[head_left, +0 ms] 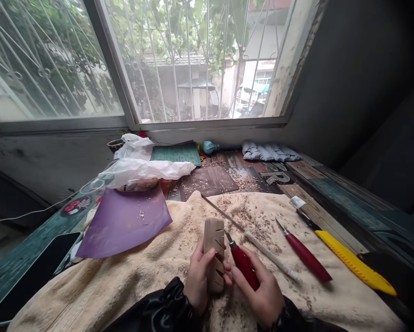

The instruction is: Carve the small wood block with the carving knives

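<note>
My left hand [199, 276] is closed round a pale wooden block [214, 240] with several notches cut into its right edge; it stands upright on a cream towel [141, 272]. My right hand [258, 290] grips a red-handled carving knife [243, 265], whose short blade touches the block's notched edge. Both wrists wear black sleeves. Wood chips lie scattered over the towel beyond the block.
On the towel to the right lie a thin file [262, 246], a second red-handled knife [305, 256] and a yellow-handled tool [352, 260]. A purple sheet [124, 221], white plastic bag [141, 168], green cutting mat [177, 153] and grey gloves [271, 152] sit further back by the barred window.
</note>
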{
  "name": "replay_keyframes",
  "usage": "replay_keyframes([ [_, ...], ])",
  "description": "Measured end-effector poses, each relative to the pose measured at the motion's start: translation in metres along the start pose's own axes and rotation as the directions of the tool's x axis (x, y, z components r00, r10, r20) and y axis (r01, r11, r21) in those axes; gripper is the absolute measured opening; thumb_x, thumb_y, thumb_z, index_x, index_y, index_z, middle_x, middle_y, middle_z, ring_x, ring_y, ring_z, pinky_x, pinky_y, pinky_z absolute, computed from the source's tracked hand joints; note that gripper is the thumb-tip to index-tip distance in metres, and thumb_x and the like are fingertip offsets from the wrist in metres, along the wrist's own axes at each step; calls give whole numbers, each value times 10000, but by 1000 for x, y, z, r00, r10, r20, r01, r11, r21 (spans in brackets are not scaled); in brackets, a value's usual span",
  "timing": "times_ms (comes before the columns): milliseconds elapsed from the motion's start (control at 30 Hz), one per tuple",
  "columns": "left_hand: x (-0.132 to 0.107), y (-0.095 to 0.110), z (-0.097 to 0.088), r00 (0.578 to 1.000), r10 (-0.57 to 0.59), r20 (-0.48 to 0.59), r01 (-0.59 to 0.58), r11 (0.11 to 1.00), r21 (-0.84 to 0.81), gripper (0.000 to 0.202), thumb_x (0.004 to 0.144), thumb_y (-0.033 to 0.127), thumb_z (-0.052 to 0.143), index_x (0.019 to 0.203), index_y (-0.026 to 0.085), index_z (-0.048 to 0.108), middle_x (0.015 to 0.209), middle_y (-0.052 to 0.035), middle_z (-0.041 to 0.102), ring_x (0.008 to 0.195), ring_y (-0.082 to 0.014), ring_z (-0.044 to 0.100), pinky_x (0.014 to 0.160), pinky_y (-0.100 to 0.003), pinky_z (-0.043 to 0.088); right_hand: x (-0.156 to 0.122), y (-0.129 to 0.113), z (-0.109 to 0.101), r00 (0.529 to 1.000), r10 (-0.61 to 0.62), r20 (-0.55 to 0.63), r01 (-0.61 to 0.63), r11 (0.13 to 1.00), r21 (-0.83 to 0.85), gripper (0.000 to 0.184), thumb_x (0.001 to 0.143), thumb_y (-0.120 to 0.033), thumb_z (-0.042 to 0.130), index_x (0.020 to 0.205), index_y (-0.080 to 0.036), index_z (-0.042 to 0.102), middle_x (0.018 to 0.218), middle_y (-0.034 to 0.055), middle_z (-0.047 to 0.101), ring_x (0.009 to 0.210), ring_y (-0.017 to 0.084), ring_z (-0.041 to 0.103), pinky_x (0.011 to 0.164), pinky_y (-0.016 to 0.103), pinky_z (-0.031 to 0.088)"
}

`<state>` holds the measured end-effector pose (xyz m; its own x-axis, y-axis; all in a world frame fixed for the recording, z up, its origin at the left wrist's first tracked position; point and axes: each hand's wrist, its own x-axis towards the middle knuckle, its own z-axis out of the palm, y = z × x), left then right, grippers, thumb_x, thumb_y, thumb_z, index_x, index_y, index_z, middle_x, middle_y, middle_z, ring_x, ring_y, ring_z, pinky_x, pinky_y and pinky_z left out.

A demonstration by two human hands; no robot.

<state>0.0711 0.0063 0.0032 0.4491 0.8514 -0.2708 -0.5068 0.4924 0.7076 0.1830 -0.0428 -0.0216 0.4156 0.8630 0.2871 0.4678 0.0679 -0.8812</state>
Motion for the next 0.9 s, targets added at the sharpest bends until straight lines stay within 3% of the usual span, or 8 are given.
replay_keyframes([
  [133,-1,0,1,1000,2,19,-3,999,44,421,695,356,578,1053,183,439,718,-22,557,480,-124,537,391,-217,397,4,-7,-1,998,58,20,-59,995,78,327,739,-429,481,952,-189,542,682,20,671,609,159,632,542,217,508],
  [300,0,-1,0,995,90,-45,-90,996,17,343,706,329,582,989,168,476,824,-44,591,626,-134,578,522,-216,435,1,-9,-4,999,-38,9,39,997,-62,354,723,-424,496,993,-199,543,823,36,672,703,170,633,615,241,506],
  [400,1,0,1,986,142,-92,-141,990,16,318,709,317,582,969,168,476,750,-25,599,641,-136,582,581,-229,439,-1,-8,-4,993,-112,47,116,989,-91,339,742,-383,466,1023,-204,528,894,39,663,790,177,626,681,259,502],
  [533,0,0,5,979,163,-122,-159,987,38,320,694,330,592,946,185,457,654,4,583,568,-133,567,528,-226,422,-4,-8,-3,978,-206,35,209,968,-140,328,748,-332,447,1041,-207,528,931,40,652,828,178,620,703,267,507],
  [667,-1,0,5,972,201,-124,-191,978,88,285,705,348,566,915,192,453,781,-14,600,558,-122,554,494,-223,417,-6,-8,-2,959,-279,54,284,946,-156,339,754,-295,432,1067,-203,524,979,51,633,881,176,604,754,274,500],
  [900,1,-1,-2,969,230,-93,-211,962,175,308,709,331,575,951,178,463,863,-31,601,644,-122,553,593,-236,436,-7,-5,-1,952,-298,69,306,932,-193,350,761,-279,426,1090,-207,522,991,52,628,876,177,608,759,277,506],
])
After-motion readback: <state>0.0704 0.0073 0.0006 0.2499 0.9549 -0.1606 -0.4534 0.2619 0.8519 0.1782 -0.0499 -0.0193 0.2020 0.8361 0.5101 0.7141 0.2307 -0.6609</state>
